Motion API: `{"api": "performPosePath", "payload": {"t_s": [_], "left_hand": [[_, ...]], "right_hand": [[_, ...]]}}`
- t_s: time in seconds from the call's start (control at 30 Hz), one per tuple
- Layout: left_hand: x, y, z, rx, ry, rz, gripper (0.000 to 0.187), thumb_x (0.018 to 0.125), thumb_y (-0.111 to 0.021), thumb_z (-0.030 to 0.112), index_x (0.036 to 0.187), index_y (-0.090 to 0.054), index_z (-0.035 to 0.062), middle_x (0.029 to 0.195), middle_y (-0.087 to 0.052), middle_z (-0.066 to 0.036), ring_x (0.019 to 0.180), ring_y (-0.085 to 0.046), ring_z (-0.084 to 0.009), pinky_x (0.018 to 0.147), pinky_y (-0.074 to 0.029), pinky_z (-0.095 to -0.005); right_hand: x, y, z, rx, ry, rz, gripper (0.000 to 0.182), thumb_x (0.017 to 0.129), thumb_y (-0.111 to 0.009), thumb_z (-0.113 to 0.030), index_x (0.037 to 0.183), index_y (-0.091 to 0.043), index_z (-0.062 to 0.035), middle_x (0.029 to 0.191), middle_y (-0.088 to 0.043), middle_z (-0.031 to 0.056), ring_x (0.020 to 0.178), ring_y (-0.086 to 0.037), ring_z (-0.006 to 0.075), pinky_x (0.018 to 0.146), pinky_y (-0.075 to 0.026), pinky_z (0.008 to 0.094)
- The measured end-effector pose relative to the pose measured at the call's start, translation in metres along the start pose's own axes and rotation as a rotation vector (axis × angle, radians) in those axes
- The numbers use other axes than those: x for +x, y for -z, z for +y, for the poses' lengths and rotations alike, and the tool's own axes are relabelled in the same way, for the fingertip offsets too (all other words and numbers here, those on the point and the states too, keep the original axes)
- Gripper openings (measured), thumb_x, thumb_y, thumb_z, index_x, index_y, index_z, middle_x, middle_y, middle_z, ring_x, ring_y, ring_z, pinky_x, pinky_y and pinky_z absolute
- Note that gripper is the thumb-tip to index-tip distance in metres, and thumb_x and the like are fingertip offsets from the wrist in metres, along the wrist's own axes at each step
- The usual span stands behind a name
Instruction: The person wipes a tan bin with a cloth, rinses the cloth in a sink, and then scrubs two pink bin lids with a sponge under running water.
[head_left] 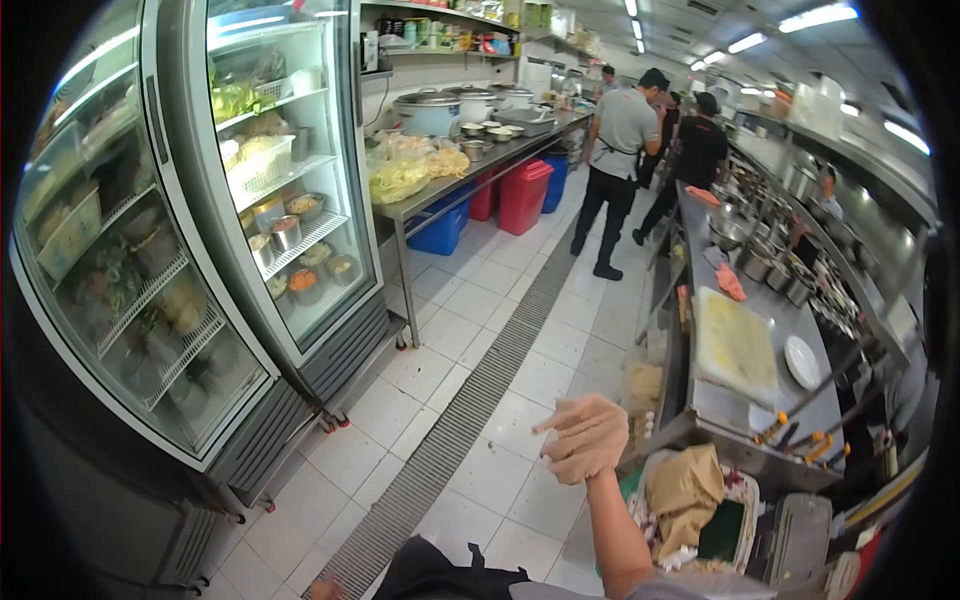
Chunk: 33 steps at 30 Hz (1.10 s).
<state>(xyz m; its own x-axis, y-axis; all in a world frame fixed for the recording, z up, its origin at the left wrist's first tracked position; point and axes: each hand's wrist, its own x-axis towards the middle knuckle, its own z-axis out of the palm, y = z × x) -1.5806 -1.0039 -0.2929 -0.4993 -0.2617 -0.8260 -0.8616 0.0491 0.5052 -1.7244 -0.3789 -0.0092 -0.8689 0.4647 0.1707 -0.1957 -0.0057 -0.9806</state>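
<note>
Brown paper [687, 490] lies crumpled in the bin [750, 492], probably as waste kept handy by the bench [797, 318]. Nearby, my right grip [588, 440] hangs loosely bent, fingers apart, nothing visible inside (my left grip [326, 588], cropped, I cannot judge).

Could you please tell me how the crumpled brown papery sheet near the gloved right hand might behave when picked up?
The crumpled brown papery sheet is probably light for its size, since it looks thin. Its creases suggest it would flex easily rather than stay stiff. It seems unlikely to roll, given its irregular, folded shape.
</note>
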Motion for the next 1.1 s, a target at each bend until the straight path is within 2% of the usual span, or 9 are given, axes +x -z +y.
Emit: {"api": "performPosePath", "payload": {"t_s": [0.07, 0.13, 0.27, 0.4, 0.47, 0.57, 0.7, 0.97, 1.1], "left_hand": [[0.022, -0.017, 0.034, 0.13, -0.073, 0.056, 0.035, 0.077, -0.054, 0.026, 0.097, -0.052, -0.0029, 0.08, -0.059, -0.015, 0.069, -0.058, -0.0227, 0.058, -0.047, -0.0324], [0.052, -0.022, 0.089, 0.277, -0.16, 0.117, 0.039, 0.076, -0.055, 0.03, 0.096, -0.053, -0.0038, 0.085, -0.059, -0.017, 0.077, -0.057, -0.0256, 0.066, -0.045, -0.0338], [0.1, -0.029, 0.18, 0.616, -0.288, 0.185, 0.048, 0.072, -0.057, 0.036, 0.096, -0.055, -0.0056, 0.095, -0.058, -0.022, 0.092, -0.055, -0.0315, 0.081, -0.042, -0.0364], [0.073, -0.133, 0.417, 0.9, -0.353, 0.051, 0.067, 0.069, -0.058, 0.037, 0.108, -0.044, -0.0173, 0.107, -0.053, -0.027, 0.103, -0.052, -0.0317, 0.089, -0.04, -0.0313], [0.198, -0.181, 0.468, 0.926, -0.661, 0.077, 0.073, 0.072, -0.05, 0.036, 0.118, -0.033, -0.0177, 0.113, -0.05, -0.027, 0.105, -0.051, -0.033, 0.091, -0.039, -0.0303], [0.185, -0.282, 0.623, 0.773, -0.675, -0.09, 0.07, 0.073, -0.044, 0.033, 0.122, -0.029, -0.0159, 0.101, -0.058, -0.022, 0.107, -0.049, -0.0327, 0.092, -0.037, -0.0331], [0.247, -0.413, 0.739, 1.427, -1.273, -0.171, 0.037, 0.082, -0.035, 0.02, 0.106, -0.055, 0.0013, 0.096, -0.061, -0.017, 0.101, -0.053, -0.0296, 0.088, -0.04, -0.0378], [0.314, -0.525, 0.829, 1.483, -1.151, -0.369, 0.031, 0.083, -0.037, 0.02, 0.101, -0.062, 0.0131, 0.098, -0.06, -0.016, 0.09, -0.057, -0.029, 0.083, -0.043, -0.0402], [0.306, -0.547, 0.885, 1.206, -0.316, -0.156, 0.044, 0.069, -0.06, 0.037, 0.105, -0.06, 0.0128, 0.108, -0.057, -0.016, 0.096, -0.056, -0.0309, 0.085, -0.042, -0.0381]], "right_hand": [[0.054, -0.032, -0.014, -1.022, 0.047, 0.0, 0.025, 0.076, -0.058, -0.027, 0.078, -0.054, -0.0025, 0.077, -0.055, 0.0038, 0.069, -0.05, 0.0141, 0.063, -0.045, 0.0278], [0.102, -0.023, 0.075, -0.55, 0.218, 0.277, 0.021, 0.072, -0.063, -0.023, 0.072, -0.055, -0.0032, 0.075, -0.056, 0.0012, 0.066, -0.048, 0.0111, 0.058, -0.044, 0.0263], [0.126, -0.032, 0.101, 0.345, -0.293, 0.207, 0.007, 0.072, -0.058, -0.008, 0.071, -0.055, -0.0021, 0.073, -0.054, 0.0005, 0.064, -0.048, 0.0106, 0.052, -0.043, 0.0267], [0.113, -0.054, 0.075, -1.158, -0.551, -0.094, 0.033, 0.057, -0.072, -0.022, 0.052, -0.046, -0.0027, 0.06, -0.053, 0.0003, 0.055, -0.042, 0.0044, 0.046, -0.04, 0.0242], [0.093, -0.004, 0.146, -1.003, -0.742, -0.26, 0.013, 0.08, -0.049, -0.008, 0.088, -0.049, 0.0023, 0.078, -0.05, 0.0051, 0.065, -0.048, 0.0136, 0.059, -0.043, 0.0294], [0.114, -0.009, 0.146, -0.209, -0.782, 0.212, 0.011, 0.08, -0.051, -0.007, 0.081, -0.051, 0.0034, 0.081, -0.052, 0.0029, 0.065, -0.048, 0.0115, 0.06, -0.043, 0.0285], [0.101, 0.105, 0.162, -0.306, -0.582, -0.154, 0.013, 0.081, -0.046, -0.009, 0.076, -0.049, 0.0035, 0.076, -0.051, 0.0066, 0.063, -0.048, 0.0144, 0.055, -0.04, 0.0302], [0.4, 0.06, 0.124, -0.471, -0.136, -0.867, 0.021, 0.081, -0.038, -0.01, 0.068, -0.047, 0.0036, 0.068, -0.05, 0.0132, 0.058, -0.046, 0.0195, 0.047, -0.035, 0.0332], [0.609, 0.033, 0.133, -1.774, -0.587, -0.61, 0.022, 0.063, -0.047, -0.036, 0.056, -0.042, -0.0164, 0.048, -0.041, -0.0043, 0.051, -0.045, 0.0118, 0.049, -0.03, 0.0327]]}}
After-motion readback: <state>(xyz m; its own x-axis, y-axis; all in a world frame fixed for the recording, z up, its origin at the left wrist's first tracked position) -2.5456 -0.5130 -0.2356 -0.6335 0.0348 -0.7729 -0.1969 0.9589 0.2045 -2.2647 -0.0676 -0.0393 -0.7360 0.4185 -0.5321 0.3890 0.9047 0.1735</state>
